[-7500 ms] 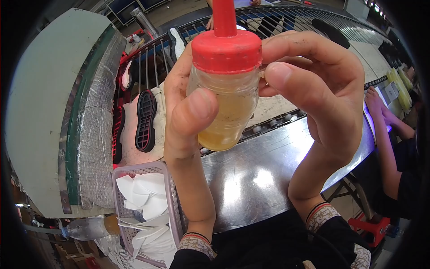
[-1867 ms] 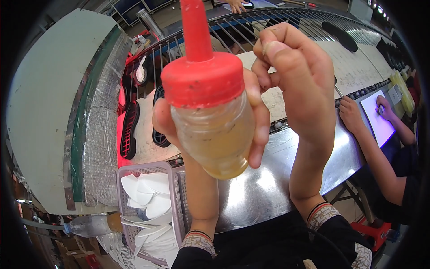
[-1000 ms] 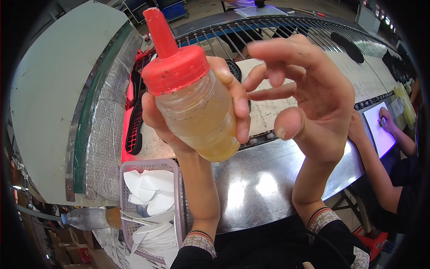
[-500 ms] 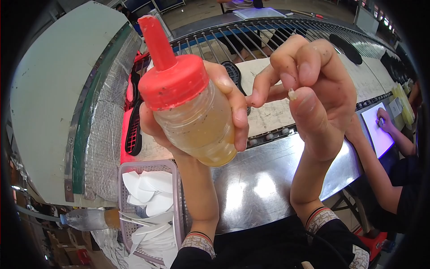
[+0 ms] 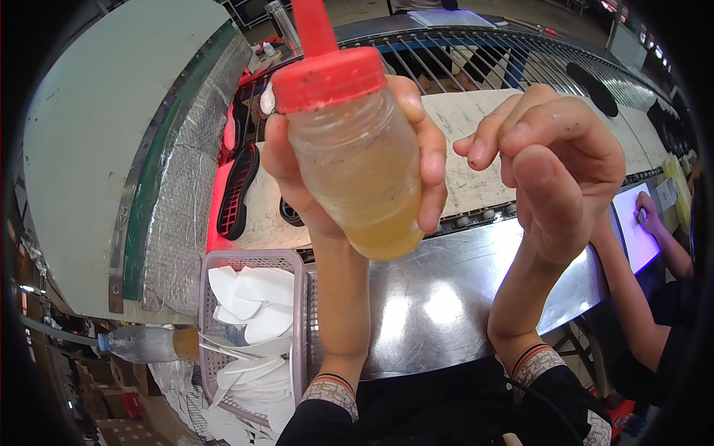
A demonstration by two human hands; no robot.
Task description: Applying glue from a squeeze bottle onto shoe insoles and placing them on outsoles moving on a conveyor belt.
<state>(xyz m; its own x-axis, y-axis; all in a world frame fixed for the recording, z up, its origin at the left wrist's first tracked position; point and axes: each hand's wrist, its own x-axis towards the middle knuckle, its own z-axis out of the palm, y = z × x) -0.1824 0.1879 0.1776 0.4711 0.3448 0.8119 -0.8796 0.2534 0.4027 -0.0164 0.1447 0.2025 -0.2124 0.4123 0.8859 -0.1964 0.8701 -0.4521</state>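
My left hand (image 5: 428,160) is wrapped round a clear bottle (image 5: 364,167) with a red screw cap (image 5: 327,80) and a tall red spout. The bottle tilts, and cloudy yellowish liquid lies in its lower part. To its right, apart from it, my right hand (image 5: 569,167) is raised with curled fingers, the thumb close against the index fingertip. Whatever is between those fingertips, if anything, is hidden. Behind the bottle, a black shoe sole (image 5: 239,192) rests at the left on the pale conveyor belt (image 5: 476,178).
A lilac basket (image 5: 299,327) of white curved pieces (image 5: 256,297) stands at lower left beside a shiny metal table (image 5: 416,320). A bulky pale machine cover (image 5: 111,149) fills the left. Rollers (image 5: 476,59) lie beyond. At right, a co-worker's hand (image 5: 651,212) rests on a lit white sheet.
The bottle has moved up and right in view with my left hand. My right thumb has moved closer to the fingers, and the small whitish bit at its tip no longer shows.
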